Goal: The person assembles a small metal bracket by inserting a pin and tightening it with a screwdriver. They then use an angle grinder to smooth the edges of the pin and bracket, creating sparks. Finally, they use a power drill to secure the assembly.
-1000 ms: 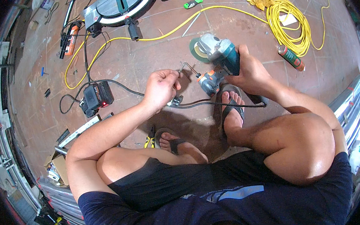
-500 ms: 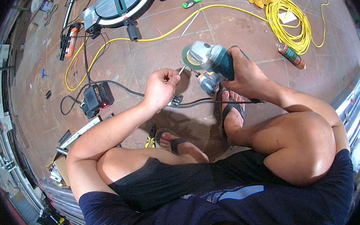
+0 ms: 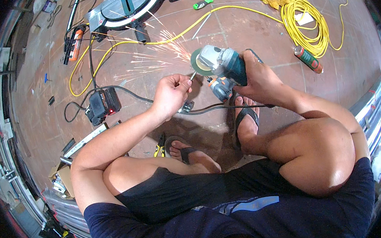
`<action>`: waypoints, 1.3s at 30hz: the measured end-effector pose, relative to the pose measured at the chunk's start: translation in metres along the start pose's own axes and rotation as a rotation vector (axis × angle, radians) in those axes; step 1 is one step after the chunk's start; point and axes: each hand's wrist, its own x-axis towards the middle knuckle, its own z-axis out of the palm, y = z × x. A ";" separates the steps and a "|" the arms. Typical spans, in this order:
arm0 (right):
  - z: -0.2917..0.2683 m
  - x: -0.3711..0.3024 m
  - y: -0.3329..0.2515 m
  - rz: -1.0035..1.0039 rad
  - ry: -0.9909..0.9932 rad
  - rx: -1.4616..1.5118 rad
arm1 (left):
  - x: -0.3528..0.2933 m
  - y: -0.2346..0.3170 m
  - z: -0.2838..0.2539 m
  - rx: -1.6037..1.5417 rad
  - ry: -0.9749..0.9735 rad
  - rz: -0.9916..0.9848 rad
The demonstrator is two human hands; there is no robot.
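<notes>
Shirt lettering, green can label, neither legible

Mitre saw ahead-left, cable coil ahead-right of the angle grinder.

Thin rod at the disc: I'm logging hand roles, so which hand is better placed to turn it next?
Probably the left hand: it pinches the thin rod near the disc, while the right hand is occupied gripping the angle grinder.

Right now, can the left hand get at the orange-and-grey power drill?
Probably not safely: the left hand pinches a thin metal rod, and the sparking angle grinder is close by the power drill.
</notes>
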 end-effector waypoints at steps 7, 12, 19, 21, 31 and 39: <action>-0.008 0.003 -0.004 0.101 -0.029 0.001 | -0.002 -0.007 -0.006 0.197 0.031 0.093; -0.004 0.000 -0.006 0.051 -0.057 -0.014 | 0.001 -0.003 -0.005 0.036 0.016 0.007; 0.004 0.025 0.026 0.112 0.030 0.142 | 0.028 -0.044 -0.034 0.077 0.104 0.063; -0.001 0.032 0.035 0.150 0.070 0.327 | 0.053 -0.057 -0.064 0.192 0.255 0.004; -0.017 0.050 0.014 0.245 0.028 1.371 | 0.040 0.024 -0.018 0.473 -0.048 0.586; 0.002 0.051 -0.013 0.306 -0.002 1.567 | -0.033 0.119 0.072 1.082 -0.203 0.965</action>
